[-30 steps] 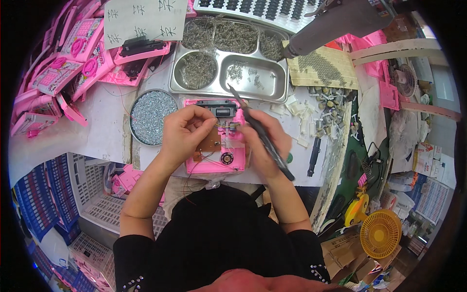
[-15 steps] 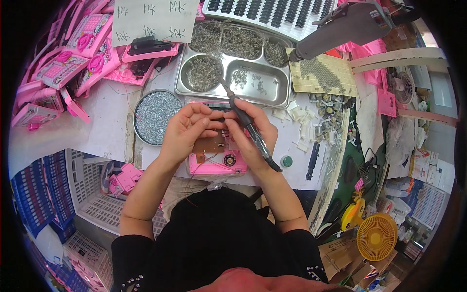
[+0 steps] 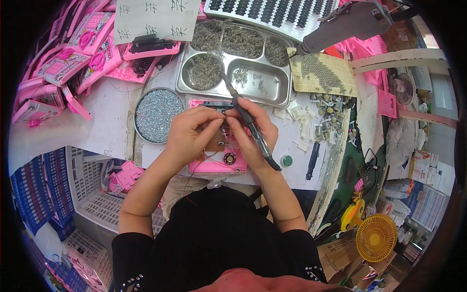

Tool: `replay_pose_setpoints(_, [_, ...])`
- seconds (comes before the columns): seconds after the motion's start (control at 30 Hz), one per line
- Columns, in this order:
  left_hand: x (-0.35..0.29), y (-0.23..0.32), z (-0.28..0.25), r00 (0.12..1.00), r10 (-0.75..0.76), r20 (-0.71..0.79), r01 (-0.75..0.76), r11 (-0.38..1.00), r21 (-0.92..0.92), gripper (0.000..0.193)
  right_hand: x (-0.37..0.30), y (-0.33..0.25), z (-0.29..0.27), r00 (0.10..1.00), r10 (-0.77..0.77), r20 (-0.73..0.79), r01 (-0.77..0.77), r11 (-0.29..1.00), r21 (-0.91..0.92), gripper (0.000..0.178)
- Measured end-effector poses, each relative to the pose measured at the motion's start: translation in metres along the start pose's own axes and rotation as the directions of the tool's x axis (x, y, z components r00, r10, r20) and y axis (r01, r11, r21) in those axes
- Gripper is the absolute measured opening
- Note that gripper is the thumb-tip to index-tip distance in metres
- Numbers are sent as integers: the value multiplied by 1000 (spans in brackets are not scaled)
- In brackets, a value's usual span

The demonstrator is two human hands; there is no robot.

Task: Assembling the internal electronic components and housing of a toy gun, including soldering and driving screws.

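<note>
A black screwdriver (image 3: 253, 130) with a long metal shank lies slanted in my right hand (image 3: 258, 129), its tip pointing up over the steel tray. The right thumb and fingertips also come together close to my left hand (image 3: 192, 134). My left thumb and forefinger are pinched on something too small to make out. Both hands hover over a pink plastic housing (image 3: 209, 167). Inside it are a brown circuit board (image 3: 214, 144), a small round black speaker (image 3: 229, 158) and thin wires. My fingers partly hide the board and the housing's far side.
Ahead stands a steel compartment tray (image 3: 233, 100) with small metal parts. A round dish (image 3: 136, 127) of screws is on the left. White plastic pieces (image 3: 301, 117), a green-topped round container (image 3: 287, 160) and a black stick-like tool (image 3: 313, 160) lie right. Pink housings (image 3: 82, 53) pile up far left.
My left fingers have closed from a looser spread into a pinch and moved slightly toward the right fingertips. The right hand and the screwdriver have hardly shifted.
</note>
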State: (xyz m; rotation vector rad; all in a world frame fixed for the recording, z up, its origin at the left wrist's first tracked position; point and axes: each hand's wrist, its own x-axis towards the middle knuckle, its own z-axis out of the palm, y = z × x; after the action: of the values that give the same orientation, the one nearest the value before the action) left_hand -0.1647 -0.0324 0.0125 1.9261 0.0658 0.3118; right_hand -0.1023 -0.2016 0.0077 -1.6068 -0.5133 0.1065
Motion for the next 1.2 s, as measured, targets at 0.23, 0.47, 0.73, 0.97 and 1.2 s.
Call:
replay_pose_setpoints(0.23, [1, 3, -1, 996, -56, 72, 53, 998, 34, 9, -2, 3, -1, 1000, -17, 1, 17, 1000, -5, 43])
replay_pose_setpoints(0.47, [2, 2, 3, 998, -48, 49, 41, 990, 132, 9, -11, 8, -28, 988, -153, -15, 146, 967, -211, 40])
replay_pose_setpoints(0.73, [3, -3, 10, 997, -63, 46, 46, 950, 309, 12, -29, -15, -78, 974, -155, 167, 200, 933, -300, 29])
replay_pose_setpoints(0.97, [3, -5, 13, 999, -43, 12, 36, 937, 347, 14, -22, -12, -71, 923, -278, 266, 350, 892, -286, 32])
replay_pose_setpoints(1.2, [3, -8, 16, 1000, -27, -11, 30, 932, 362, 15, -20, -7, -66, 903, -307, 300, 390, 879, -275, 34])
